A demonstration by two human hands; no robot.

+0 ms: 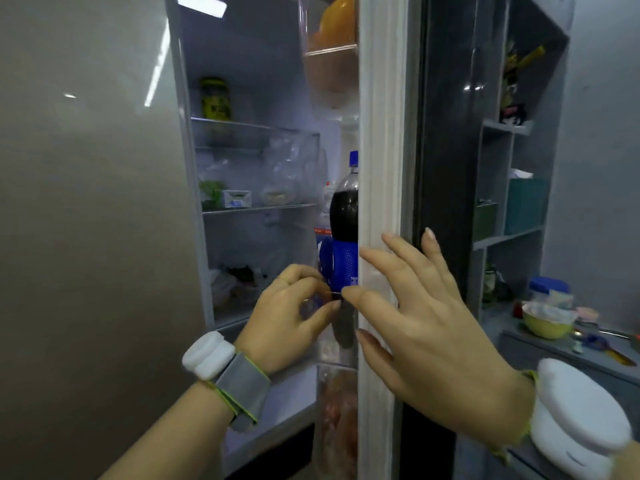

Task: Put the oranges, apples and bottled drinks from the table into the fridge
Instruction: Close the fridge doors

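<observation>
The fridge stands open, with its door (379, 150) seen edge-on in the middle. A large dark cola bottle (344, 216) with a blue cap and blue label stands in the door's shelf. Just left of it is a clear bottled drink (322, 244) with a blue label. My left hand (294, 317) is curled around that bottle's lower part. My right hand (422, 317) lies flat against the door's white edge, fingers spread and holding nothing. An orange drink bottle (337, 26) sits in the upper door shelf. No oranges or apples show.
Inside the fridge, glass shelves (256, 207) hold a yellow-labelled jar (215, 98), a small box, greens and plastic bags. The other fridge door (86, 220) fills the left. An open shelf unit (505, 237) and a counter with a yellow bowl (545, 323) are at right.
</observation>
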